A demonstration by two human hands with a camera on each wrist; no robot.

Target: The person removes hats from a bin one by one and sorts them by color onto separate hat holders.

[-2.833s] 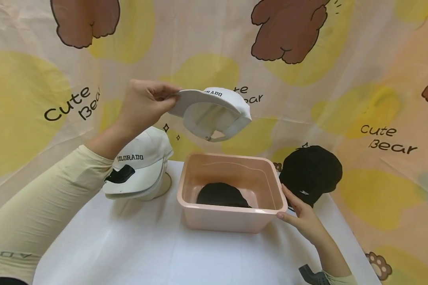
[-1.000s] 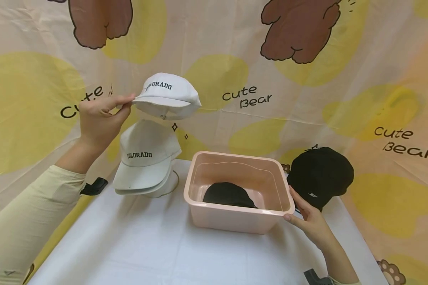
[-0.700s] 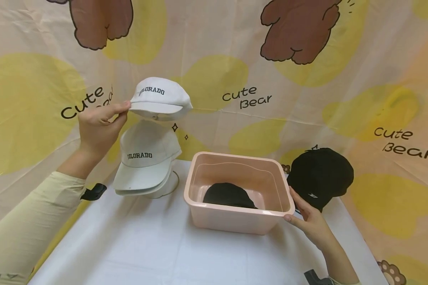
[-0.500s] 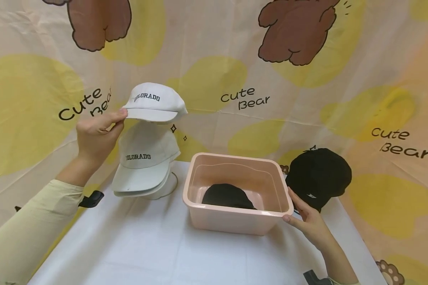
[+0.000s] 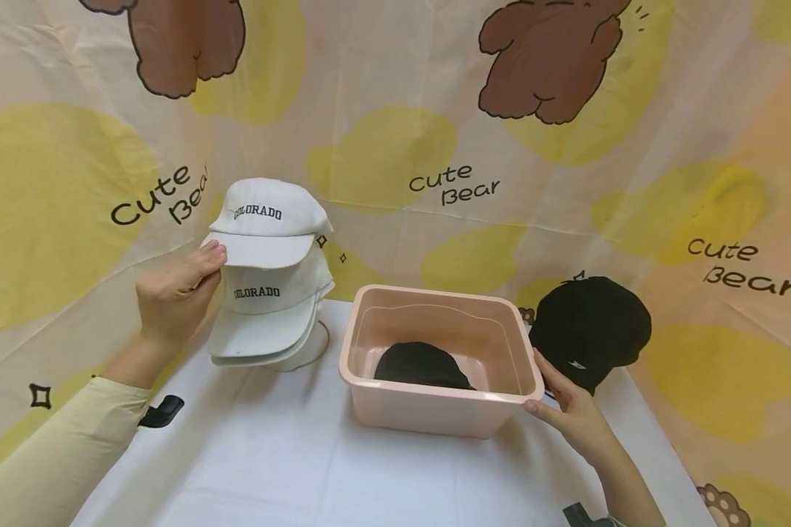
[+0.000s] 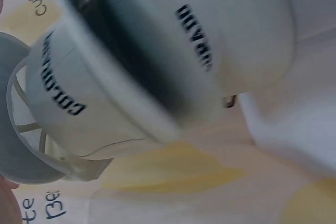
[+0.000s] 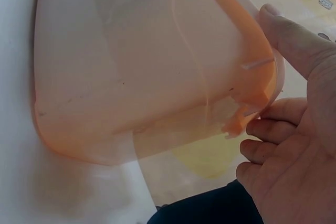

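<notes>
My left hand [image 5: 174, 296] pinches the brim of a white baseball cap [image 5: 264, 212] lettered COLORADO. That cap sits over or just above more white caps [image 5: 264, 307], stacked on a stand at the table's left; whether they touch I cannot tell. In the left wrist view the held cap [image 6: 63, 87] is at left, the stacked caps [image 6: 236, 35] at right. My right hand [image 5: 576, 413] grips the right front corner of a pink plastic bin [image 5: 422, 410], thumb on the rim [image 7: 283, 66] and fingers curled beneath. Inside the bin lies a black cap [image 5: 422, 364].
Another black cap [image 5: 589, 329] stands right of the bin, close behind my right hand. The white-covered table [image 5: 343, 483] ends at a slanted right edge. Behind it hangs a cloth backdrop [image 5: 382, 88] with bears.
My left hand carried the white cap left from above the bin, then lowered it over the stacked white caps. The right hand stays on the bin's corner.
</notes>
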